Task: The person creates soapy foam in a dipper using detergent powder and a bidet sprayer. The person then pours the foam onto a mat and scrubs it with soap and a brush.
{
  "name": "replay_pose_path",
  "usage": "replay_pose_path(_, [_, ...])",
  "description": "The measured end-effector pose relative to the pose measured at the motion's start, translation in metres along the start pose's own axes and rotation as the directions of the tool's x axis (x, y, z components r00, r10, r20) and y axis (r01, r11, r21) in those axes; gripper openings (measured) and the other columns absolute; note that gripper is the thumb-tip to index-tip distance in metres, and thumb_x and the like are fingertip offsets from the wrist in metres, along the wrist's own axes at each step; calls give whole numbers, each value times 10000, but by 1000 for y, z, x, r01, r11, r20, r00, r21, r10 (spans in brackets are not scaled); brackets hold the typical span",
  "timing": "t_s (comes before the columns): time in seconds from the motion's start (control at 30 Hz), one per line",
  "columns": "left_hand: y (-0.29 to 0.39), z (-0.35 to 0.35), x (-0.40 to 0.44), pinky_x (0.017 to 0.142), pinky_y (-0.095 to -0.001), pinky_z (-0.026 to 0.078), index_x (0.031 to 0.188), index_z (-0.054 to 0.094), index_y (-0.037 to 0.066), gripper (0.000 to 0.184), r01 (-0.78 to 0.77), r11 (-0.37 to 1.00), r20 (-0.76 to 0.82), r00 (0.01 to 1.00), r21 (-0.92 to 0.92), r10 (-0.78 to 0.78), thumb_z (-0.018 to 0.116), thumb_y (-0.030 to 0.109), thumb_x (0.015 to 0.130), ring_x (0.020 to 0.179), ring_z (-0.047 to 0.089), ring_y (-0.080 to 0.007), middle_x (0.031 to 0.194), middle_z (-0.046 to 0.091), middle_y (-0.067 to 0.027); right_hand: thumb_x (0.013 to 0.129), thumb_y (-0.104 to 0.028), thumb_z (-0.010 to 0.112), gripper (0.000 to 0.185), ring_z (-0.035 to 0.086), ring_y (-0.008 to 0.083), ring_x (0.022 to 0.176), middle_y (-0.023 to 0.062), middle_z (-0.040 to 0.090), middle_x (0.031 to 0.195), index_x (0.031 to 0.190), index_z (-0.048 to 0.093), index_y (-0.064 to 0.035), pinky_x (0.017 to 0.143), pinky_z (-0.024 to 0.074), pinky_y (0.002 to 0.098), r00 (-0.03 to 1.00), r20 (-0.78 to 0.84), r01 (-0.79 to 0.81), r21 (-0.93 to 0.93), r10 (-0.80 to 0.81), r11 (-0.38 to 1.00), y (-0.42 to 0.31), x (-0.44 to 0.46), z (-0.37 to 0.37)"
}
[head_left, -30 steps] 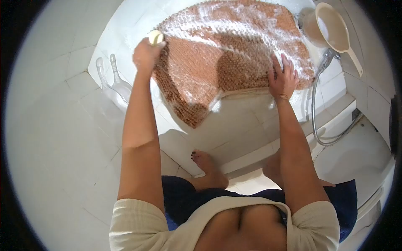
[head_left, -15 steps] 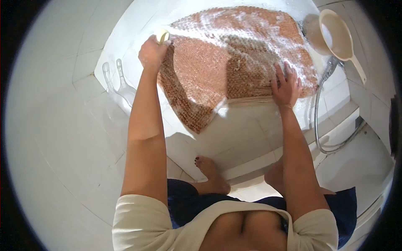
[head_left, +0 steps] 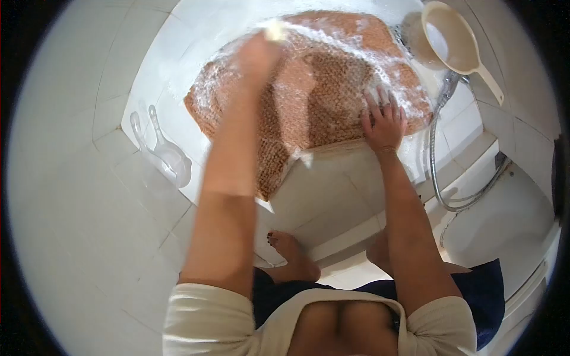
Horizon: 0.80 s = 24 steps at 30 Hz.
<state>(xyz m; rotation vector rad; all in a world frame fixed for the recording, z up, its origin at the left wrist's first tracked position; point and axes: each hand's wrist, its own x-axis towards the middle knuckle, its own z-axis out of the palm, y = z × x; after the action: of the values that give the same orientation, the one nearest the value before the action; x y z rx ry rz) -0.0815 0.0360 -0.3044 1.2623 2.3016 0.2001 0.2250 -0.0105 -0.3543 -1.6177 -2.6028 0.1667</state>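
A brown-orange, nubby bath mat lies spread on the white wet surface, streaked with soap foam along its far and right sides. My left hand is over its far left part, smeared by motion, closed on a small pale yellow scrub brush. The brush is too blurred to show its bristles. My right hand lies flat on the mat's right part, fingers spread, with foam on the fingertips. The near left corner of the mat hangs toward me over the tiled edge.
A cream dipper with a long handle stands at the far right. Beside it, a shower head trails a metal hose. Clear plastic scoops lie at the left. A white lid is at the right, and my feet are below.
My left hand has moved right and slightly farther away with the brush. The mat's left part, earlier folded or hidden, now spreads out to the left. My right hand still rests on the mat.
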Motion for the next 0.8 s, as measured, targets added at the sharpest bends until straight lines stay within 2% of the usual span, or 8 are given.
replay_pose_path(0.17, [-18,-35,2,505,-276,487,955,597,12,505,300,953,-47,952,-42,-302,697,452,728,591,595,-133,767,651,-80,823,-358,507,467,399,208,1245,-48,424,1364,1288,460,-352,1034,261,468,1000,-7,-17,34,17,999,1,2,-2])
replay_pose_path(0.23, [50,-2,-29,439,-239,446,1023,603,56,548,170,970,140,979,-175,-146,663,519,736,591,561,-95,706,606,-44,823,-364,509,466,394,211,1251,-45,421,1367,1287,463,-347,1038,252,471,999,6,-35,29,35,999,-1,2,-3])
replay_pose_path(0.27, [59,53,-39,557,-295,494,1007,612,69,503,11,965,-65,997,-263,-29,663,488,734,734,591,-162,849,623,-95,823,-364,509,466,394,211,1251,-45,421,1367,1287,463,-347,1038,252,471,999,2,-32,33,32,999,1,1,1])
replay_pose_path(0.37, [130,71,-60,841,-426,444,992,615,42,421,-162,934,269,929,-318,253,600,400,773,883,584,-265,1046,590,-144,826,-372,509,463,392,211,1253,-43,418,1370,1285,468,-338,1033,262,469,998,55,-9,-57,12,998,7,3,8])
replay_pose_path(0.63, [-25,-40,14,397,-222,399,832,579,67,500,258,941,-101,965,220,-241,593,564,785,497,470,-32,635,572,1,832,-356,504,440,401,214,1245,-27,415,1374,1271,487,-329,1020,288,456,999,-34,42,48,-40,998,4,7,-3])
replay_pose_path(0.7, [-20,-40,10,405,-219,406,864,590,51,492,291,922,-126,936,-257,-330,617,535,778,490,475,-43,635,574,-12,833,-356,503,444,394,209,1250,-29,411,1377,1275,482,-331,1023,286,456,1000,-15,20,30,-20,999,2,8,-3])
replay_pose_path(0.73, [4,-33,2,412,-222,416,915,592,32,460,202,979,-43,978,-29,-203,618,477,800,509,497,-52,645,577,-24,834,-357,502,447,387,203,1255,-30,407,1379,1280,477,-333,1025,284,455,1000,11,12,15,-12,1000,1,9,-2])
replay_pose_path(0.8, [48,26,-21,605,-303,520,1047,610,62,413,82,928,167,986,-363,-22,536,419,852,659,605,-151,792,644,-93,836,-358,500,448,378,200,1261,-34,407,1379,1282,474,-337,1028,282,454,999,29,17,-9,-17,1000,-1,10,-5])
